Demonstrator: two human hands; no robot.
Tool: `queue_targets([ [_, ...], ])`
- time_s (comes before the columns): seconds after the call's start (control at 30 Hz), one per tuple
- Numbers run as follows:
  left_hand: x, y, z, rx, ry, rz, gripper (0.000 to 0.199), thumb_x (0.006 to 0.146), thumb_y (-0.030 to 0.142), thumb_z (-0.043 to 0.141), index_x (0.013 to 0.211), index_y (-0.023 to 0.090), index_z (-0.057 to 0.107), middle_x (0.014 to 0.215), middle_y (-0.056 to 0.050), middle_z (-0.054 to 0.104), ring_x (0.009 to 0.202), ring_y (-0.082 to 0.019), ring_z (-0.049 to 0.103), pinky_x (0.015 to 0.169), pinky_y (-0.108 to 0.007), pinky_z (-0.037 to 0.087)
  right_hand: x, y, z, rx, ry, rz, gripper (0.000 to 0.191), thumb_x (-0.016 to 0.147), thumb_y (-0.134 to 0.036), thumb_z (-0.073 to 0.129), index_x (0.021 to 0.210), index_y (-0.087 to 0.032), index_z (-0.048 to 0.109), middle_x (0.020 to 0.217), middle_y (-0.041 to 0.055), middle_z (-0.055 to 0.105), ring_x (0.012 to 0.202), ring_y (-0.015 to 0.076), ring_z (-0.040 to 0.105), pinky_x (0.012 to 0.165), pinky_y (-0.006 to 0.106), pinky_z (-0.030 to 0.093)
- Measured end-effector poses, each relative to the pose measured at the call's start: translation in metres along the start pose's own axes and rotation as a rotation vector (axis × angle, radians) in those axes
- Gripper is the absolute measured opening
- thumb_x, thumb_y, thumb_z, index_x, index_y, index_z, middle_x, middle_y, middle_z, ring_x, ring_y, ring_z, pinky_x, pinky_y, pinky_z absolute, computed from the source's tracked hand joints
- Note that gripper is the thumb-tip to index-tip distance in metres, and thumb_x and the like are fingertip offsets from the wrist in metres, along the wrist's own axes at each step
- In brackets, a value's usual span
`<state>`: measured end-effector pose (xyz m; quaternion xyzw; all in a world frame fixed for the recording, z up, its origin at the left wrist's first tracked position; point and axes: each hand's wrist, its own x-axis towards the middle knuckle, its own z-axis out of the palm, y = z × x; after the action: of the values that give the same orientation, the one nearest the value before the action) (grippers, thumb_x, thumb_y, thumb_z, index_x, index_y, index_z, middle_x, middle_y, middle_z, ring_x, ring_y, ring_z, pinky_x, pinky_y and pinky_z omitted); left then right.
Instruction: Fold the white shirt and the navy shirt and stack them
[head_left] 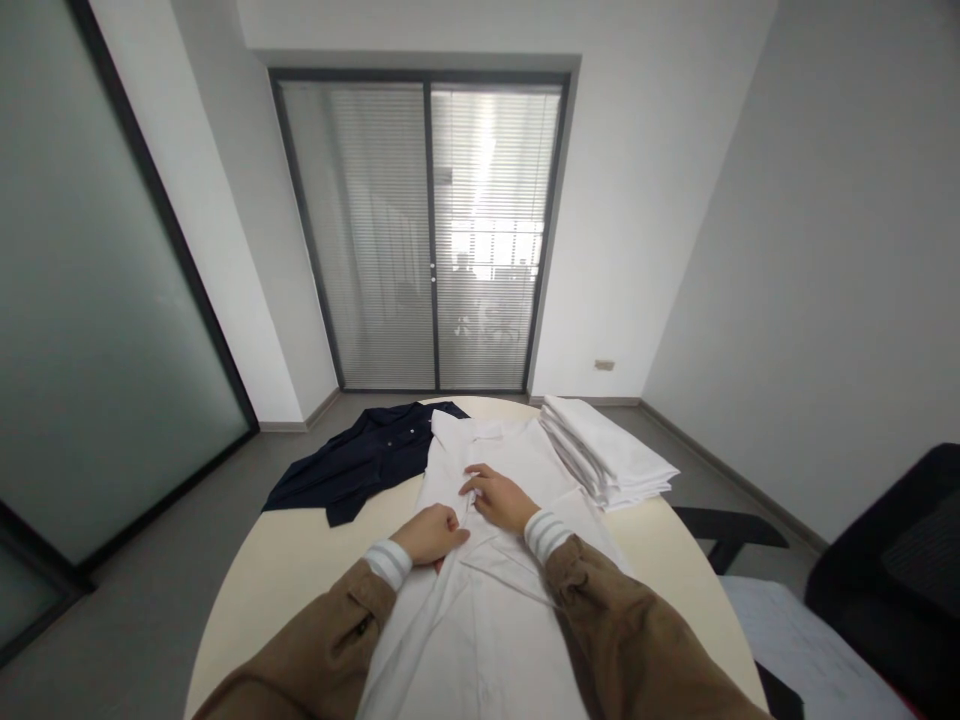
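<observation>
A white shirt lies spread lengthwise on the table, its front creased around my hands. My left hand is closed on the fabric along the front, left of the middle. Fingers bent, my right hand pinches the cloth a little farther up, near the front opening. The small detail between these fingertips is hard to make out. To the left lies a navy garment with small light buttons, partly beneath the white shirt's edge. A stack of folded white cloth sits to the right, touching the shirt.
The pale round table bears all the cloth. At the right stands a black chair, its armrest close to the table edge and a whitish sheet on its seat. Beyond the table are glass doors with blinds.
</observation>
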<state>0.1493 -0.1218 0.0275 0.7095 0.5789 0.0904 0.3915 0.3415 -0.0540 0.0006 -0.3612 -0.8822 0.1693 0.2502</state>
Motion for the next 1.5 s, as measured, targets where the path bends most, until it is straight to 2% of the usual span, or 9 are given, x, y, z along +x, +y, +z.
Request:
queue_targets([
  [0.2,0.002,-0.017,0.016,0.004,0.286,0.195,0.024,0.086,0.039,0.054,0.072,0.019,0.053,0.06,0.003,0.055,0.061,-0.015,0.055,0.059,-0.025,0.036,-0.008,0.007,0.012,0.054,0.073,0.05,0.041,0.081,-0.003,0.054,0.111,-0.024,0.073,0.136,0.009,0.054,0.1,0.0172,0.066,0.095,0.033,0.05],
  [0.37,0.003,-0.022,0.02,-0.041,0.31,0.228,0.025,0.087,0.038,0.054,0.072,0.019,0.055,0.059,0.004,0.053,0.06,-0.014,0.052,0.058,-0.025,0.034,-0.01,0.009,0.013,0.081,0.074,0.06,0.042,0.084,-0.007,0.052,0.118,-0.024,0.07,0.138,0.0108,0.053,0.112,0.0201,0.063,0.1,0.035,0.048],
  [0.53,0.002,-0.022,0.02,-0.068,0.305,0.243,0.023,0.087,0.037,0.054,0.073,0.018,0.056,0.059,0.004,0.053,0.06,-0.014,0.052,0.059,-0.025,0.035,-0.011,0.008,0.011,0.091,0.059,0.058,0.042,0.085,-0.007,0.053,0.118,-0.025,0.07,0.14,0.0106,0.052,0.113,0.0202,0.062,0.099,0.035,0.049],
  [0.63,0.002,-0.024,0.02,-0.093,0.275,0.249,0.017,0.085,0.035,0.057,0.081,0.019,0.056,0.06,0.005,0.055,0.06,-0.014,0.053,0.059,-0.025,0.036,-0.012,0.007,0.009,0.086,0.058,0.051,0.041,0.085,-0.007,0.054,0.118,-0.025,0.071,0.137,0.0108,0.051,0.112,0.0201,0.062,0.097,0.034,0.049],
  [0.8,-0.006,-0.025,0.013,-0.034,0.186,0.276,0.017,0.077,0.027,0.064,0.083,0.021,0.049,0.055,0.009,0.052,0.054,-0.012,0.049,0.055,-0.023,0.034,-0.011,0.005,0.007,0.028,0.06,0.068,0.038,0.085,-0.009,0.058,0.117,-0.024,0.072,0.11,0.0085,0.058,0.095,0.018,0.061,0.092,0.034,0.048],
  [1.0,-0.024,-0.023,0.001,-0.111,-0.16,0.224,0.024,0.075,0.032,0.066,0.093,0.017,0.062,0.055,0.006,0.058,0.046,-0.011,0.052,0.048,-0.021,0.037,-0.009,0.007,0.01,0.02,0.052,0.053,0.04,0.086,-0.008,0.056,0.12,-0.024,0.07,0.105,0.0078,0.062,0.103,0.0204,0.057,0.095,0.035,0.046],
  [1.07,-0.027,-0.023,-0.001,-0.137,-0.222,0.231,0.024,0.075,0.033,0.065,0.09,0.014,0.067,0.054,0.004,0.058,0.045,-0.011,0.052,0.047,-0.02,0.038,-0.009,0.008,0.011,0.026,0.052,0.045,0.04,0.087,-0.009,0.055,0.121,-0.023,0.069,0.107,0.0082,0.063,0.105,0.0206,0.057,0.097,0.035,0.045],
  [1.27,-0.028,-0.026,-0.003,-0.165,-0.262,0.244,0.029,0.071,0.017,0.051,0.086,0.013,0.075,0.052,0.003,0.056,0.044,-0.01,0.049,0.045,-0.019,0.036,-0.008,0.009,0.012,0.015,0.04,0.031,0.04,0.087,-0.009,0.054,0.123,-0.022,0.068,0.109,0.0091,0.064,0.105,0.0212,0.057,0.098,0.036,0.045],
  [1.5,-0.032,-0.027,-0.01,-0.095,-0.324,0.292,0.042,0.061,0.012,0.055,0.096,0.016,0.078,0.056,0.004,0.058,0.05,-0.011,0.052,0.049,-0.019,0.037,-0.008,0.008,0.012,0.02,0.046,0.045,0.041,0.087,-0.008,0.054,0.123,-0.022,0.068,0.109,0.0087,0.064,0.105,0.021,0.057,0.098,0.036,0.045],
])
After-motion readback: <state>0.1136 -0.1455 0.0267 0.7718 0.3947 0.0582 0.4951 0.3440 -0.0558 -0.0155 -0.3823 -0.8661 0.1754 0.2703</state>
